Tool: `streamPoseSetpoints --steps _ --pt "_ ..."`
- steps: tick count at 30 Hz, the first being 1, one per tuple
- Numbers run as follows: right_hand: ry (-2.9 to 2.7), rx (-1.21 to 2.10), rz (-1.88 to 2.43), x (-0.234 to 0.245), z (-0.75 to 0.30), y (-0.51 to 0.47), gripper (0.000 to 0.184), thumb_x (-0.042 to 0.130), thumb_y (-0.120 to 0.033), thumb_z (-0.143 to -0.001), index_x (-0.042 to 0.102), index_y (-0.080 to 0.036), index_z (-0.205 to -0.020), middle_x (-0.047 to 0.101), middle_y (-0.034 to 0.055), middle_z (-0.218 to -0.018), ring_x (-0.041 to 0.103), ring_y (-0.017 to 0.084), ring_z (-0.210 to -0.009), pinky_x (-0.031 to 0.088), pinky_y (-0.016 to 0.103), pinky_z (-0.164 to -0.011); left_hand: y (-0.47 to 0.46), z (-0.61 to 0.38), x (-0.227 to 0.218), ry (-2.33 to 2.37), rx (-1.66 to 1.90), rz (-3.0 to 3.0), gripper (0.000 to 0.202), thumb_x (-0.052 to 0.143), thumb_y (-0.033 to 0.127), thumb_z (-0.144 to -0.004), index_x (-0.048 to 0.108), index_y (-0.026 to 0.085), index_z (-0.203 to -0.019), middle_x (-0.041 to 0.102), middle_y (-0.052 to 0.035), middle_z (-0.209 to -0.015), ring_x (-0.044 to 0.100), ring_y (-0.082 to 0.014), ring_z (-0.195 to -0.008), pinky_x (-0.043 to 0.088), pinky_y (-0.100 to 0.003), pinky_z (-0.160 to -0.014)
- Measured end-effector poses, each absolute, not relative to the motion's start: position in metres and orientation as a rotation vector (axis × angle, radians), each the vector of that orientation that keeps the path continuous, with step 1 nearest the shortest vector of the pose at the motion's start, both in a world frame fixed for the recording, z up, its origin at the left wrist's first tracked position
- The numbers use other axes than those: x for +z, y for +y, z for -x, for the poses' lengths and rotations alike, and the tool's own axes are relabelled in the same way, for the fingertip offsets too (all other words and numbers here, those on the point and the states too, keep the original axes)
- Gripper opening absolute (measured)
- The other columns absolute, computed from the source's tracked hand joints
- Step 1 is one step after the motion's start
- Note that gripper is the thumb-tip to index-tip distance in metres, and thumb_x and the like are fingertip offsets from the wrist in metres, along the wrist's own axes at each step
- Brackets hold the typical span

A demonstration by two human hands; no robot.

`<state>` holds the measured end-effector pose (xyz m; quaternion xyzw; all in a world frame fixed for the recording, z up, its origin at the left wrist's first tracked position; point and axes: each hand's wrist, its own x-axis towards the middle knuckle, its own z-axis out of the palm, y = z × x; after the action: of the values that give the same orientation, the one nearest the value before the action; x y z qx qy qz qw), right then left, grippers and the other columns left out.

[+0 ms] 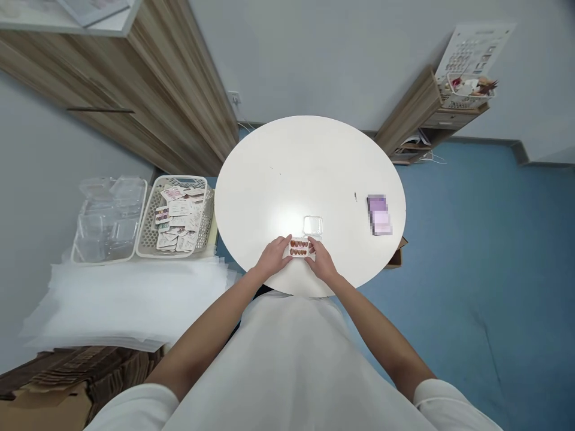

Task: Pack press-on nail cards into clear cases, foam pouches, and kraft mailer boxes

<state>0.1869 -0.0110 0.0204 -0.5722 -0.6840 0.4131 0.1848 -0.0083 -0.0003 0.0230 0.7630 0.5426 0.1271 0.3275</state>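
Observation:
A small white card of reddish-brown press-on nails (299, 248) lies near the front edge of the round white table (309, 173). My left hand (272, 258) grips its left end with curled fingers. My right hand (321, 260) pinches its right end. Just beyond the card sits a small clear plastic case (312, 225), apart from both hands.
A purple, blurred packet (380, 214) lies on the table's right side. Left of the table stand a white basket of nail cards (177, 216), clear plastic trays (109, 219) and a stack of white foam sheets (130, 302). Cardboard boxes (54, 383) sit at lower left.

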Motion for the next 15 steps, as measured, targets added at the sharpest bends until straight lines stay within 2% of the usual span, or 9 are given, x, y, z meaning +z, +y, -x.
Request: streamPoseSetpoints --steps 10,15 --pt "-1.919 1.189 1.683 -0.004 -0.239 0.004 0.059 0.058 -0.020 -0.067 0.037 -0.024 -0.123 0.044 0.0061 -0.111 0.041 0.022 -0.107 0.038 0.038 -0.090 0.015 -0.042 0.008 1.467 0.055 -2.090 0.059 0.059 0.031 -0.071 0.036 0.023 -0.125 0.047 -0.0077 -0.100 0.049 -0.0224 -0.087 0.038 -0.030 -0.068" --pt "-1.949 1.240 1.725 -0.012 -0.239 0.012 0.060 0.060 -0.020 -0.066 0.039 -0.023 -0.122 0.044 0.0059 -0.112 0.042 0.021 -0.107 0.038 0.035 -0.088 0.018 -0.049 0.005 1.533 -0.026 -2.022 0.059 0.060 0.030 -0.070 0.037 0.023 -0.123 0.047 -0.0083 -0.100 0.049 -0.0240 -0.089 0.036 -0.030 -0.068"
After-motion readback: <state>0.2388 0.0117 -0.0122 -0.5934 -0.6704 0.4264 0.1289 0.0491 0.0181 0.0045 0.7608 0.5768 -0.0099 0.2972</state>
